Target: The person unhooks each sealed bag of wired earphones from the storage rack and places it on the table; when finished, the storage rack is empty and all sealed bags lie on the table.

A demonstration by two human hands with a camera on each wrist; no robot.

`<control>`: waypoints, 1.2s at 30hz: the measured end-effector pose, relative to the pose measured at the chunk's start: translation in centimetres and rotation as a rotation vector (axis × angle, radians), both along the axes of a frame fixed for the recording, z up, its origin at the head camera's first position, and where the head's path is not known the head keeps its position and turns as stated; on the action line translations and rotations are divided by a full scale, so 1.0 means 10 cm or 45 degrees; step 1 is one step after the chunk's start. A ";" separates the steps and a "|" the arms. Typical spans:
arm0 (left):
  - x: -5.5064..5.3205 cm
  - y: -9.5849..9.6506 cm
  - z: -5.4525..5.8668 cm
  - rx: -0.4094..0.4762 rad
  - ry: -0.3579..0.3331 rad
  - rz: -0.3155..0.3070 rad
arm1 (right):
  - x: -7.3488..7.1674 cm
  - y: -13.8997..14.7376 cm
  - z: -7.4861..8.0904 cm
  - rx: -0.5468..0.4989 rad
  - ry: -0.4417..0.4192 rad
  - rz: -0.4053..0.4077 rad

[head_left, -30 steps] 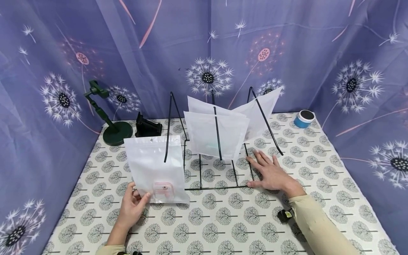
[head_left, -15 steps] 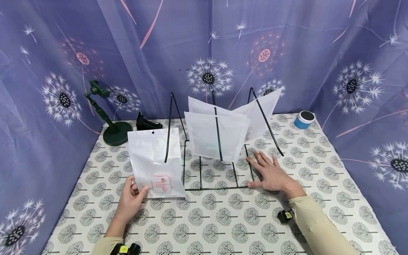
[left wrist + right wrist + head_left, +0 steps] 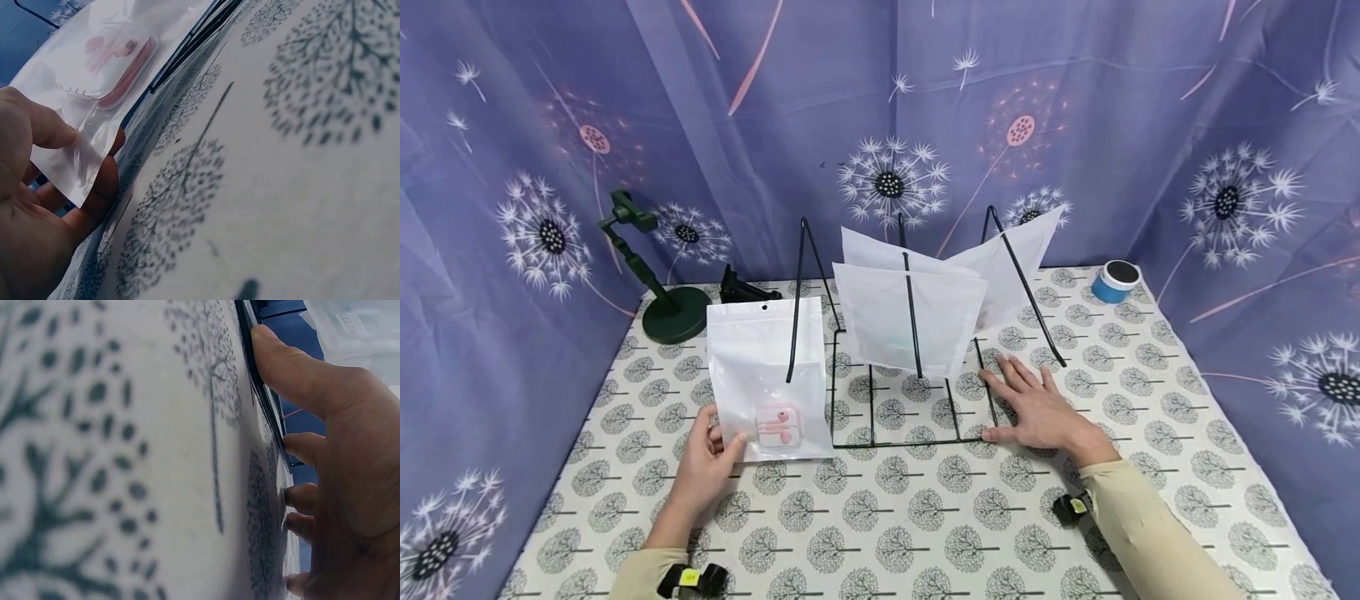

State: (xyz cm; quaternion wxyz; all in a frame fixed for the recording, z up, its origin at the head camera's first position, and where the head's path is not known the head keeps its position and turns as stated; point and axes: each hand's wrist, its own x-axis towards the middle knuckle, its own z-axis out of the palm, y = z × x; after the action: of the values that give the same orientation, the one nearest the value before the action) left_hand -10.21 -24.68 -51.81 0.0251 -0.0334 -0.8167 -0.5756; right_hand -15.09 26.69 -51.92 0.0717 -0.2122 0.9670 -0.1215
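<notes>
A white zip pouch [image 3: 737, 350] stands nearly upright at the left, its hang hole at the top. Pink earphones in a clear case [image 3: 778, 425] show through its lower front. My left hand [image 3: 703, 462] pinches the pouch's lower left corner between thumb and fingers, plain in the left wrist view [image 3: 56, 137]. The left prong of a black wire rack [image 3: 797, 292] passes in front of this pouch. Two white pouches [image 3: 910, 317] sit at the middle prong, and another pouch [image 3: 1022, 258] leans at the right prong. My right hand [image 3: 1037, 412] lies spread, touching the rack's front right base.
Behind the pouch stand a dark green stand with a round base [image 3: 676, 315] and a black holder [image 3: 745, 287]. A blue jar with a dark top [image 3: 1116, 281] is at the back right. Purple curtains [image 3: 760, 125] close off the back and sides of the table.
My left hand has raised the pouch slightly away from me and a little right, and it has straightened. The earphones show more clearly. My right hand and the rack have stayed put.
</notes>
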 end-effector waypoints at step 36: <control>-0.10 -0.05 0.04 -0.321 -0.102 0.008 | -0.01 0.00 -0.03 0.017 0.007 -0.002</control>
State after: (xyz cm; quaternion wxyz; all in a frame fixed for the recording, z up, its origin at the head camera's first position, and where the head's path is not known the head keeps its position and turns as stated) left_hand -11.16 -25.23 -51.46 -0.0101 -0.0106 -0.8829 -0.4692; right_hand -15.24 26.73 -52.17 0.0702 -0.2115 0.9681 -0.1146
